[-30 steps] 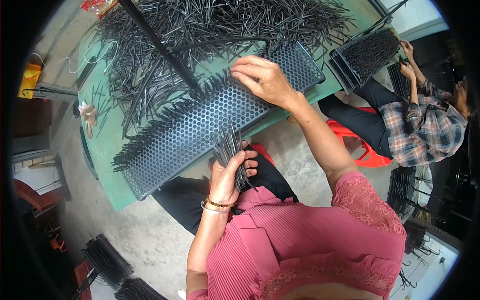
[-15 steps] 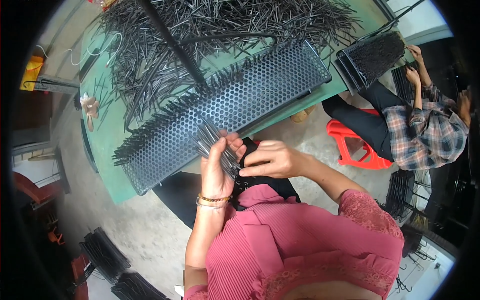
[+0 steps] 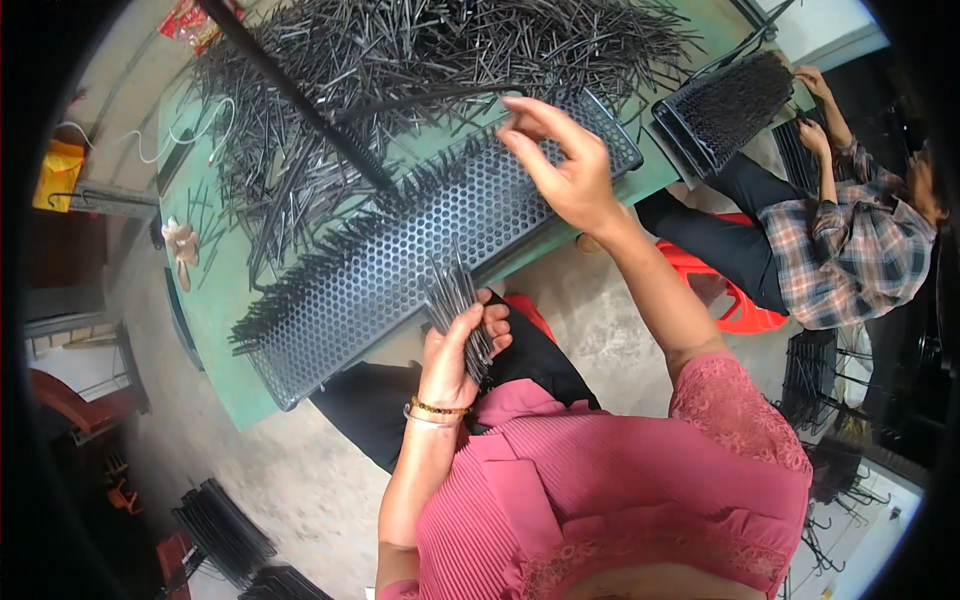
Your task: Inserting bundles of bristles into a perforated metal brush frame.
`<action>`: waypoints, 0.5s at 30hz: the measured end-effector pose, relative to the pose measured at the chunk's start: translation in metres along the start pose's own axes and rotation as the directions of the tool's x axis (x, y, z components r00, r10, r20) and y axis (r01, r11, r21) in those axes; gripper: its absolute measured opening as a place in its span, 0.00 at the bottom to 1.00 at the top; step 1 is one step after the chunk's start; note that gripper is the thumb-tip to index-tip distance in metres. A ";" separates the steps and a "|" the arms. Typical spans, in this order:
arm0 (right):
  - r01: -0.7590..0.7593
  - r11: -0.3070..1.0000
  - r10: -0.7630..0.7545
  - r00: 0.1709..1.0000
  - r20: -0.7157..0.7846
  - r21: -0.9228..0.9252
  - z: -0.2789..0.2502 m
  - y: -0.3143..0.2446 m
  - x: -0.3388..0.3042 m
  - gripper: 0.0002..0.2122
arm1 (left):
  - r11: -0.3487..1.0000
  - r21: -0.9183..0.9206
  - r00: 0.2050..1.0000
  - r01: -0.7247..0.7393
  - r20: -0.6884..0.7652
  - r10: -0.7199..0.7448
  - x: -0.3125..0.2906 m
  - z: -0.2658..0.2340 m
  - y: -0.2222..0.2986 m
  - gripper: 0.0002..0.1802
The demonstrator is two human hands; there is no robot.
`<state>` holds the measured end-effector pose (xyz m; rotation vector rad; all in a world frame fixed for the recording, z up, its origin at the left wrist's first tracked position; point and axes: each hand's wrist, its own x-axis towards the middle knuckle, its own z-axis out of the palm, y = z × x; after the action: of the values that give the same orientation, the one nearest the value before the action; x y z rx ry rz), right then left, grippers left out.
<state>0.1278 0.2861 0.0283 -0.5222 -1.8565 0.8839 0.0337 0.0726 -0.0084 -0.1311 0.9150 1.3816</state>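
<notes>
My left hand (image 3: 452, 352) is closed round a bundle of thin dark metal rods (image 3: 452, 290), held over the near edge of a long black perforated tray (image 3: 500, 205). Short dark rods (image 3: 320, 262) stand in the holes along the tray's far side, while its nearer holes are bare. Over the right part of the tray, my right hand (image 3: 570, 170) has thumb and index finger drawn together near that far row. What sits between these fingertips, if anything, is too small to make out.
A large heap of loose dark rods (image 3: 430, 60) covers the back of the green table (image 3: 240, 395). A black post (image 3: 300, 100) slants across the tray. At right, another person (image 3: 850, 240) works at a second rod-filled tray (image 3: 735, 105), beside a red stool (image 3: 745, 310).
My right hand has left the bundle and moved up and forward, over the tray's far right part. The left hand, still gripping the rods, has shifted slightly right and nearer me.
</notes>
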 end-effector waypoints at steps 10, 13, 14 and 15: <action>0.170 0.975 -0.157 0.983 0.096 -0.145 0.025 0.044 0.019 0.14 | 0.986 0.163 0.997 -0.026 -0.064 0.037 -0.003 0.004 0.002 0.16; 0.140 0.983 -0.127 0.986 0.105 -0.120 0.024 0.042 0.023 0.14 | 0.982 0.186 0.997 -0.028 -0.063 0.040 -0.001 0.005 0.001 0.16; 0.165 0.977 -0.145 0.978 0.148 -0.134 0.024 0.043 0.025 0.15 | 0.983 0.182 0.997 -0.029 -0.065 0.041 -0.001 0.005 0.001 0.16; 0.165 0.977 -0.145 0.979 0.145 -0.134 0.024 0.043 0.025 0.15 | 0.985 0.171 0.996 -0.030 -0.073 0.043 0.000 0.004 0.000 0.16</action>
<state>0.0942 0.3230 0.0037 -0.4078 -2.0655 0.6967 0.0353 0.0747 -0.0058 -0.0380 1.0992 1.3333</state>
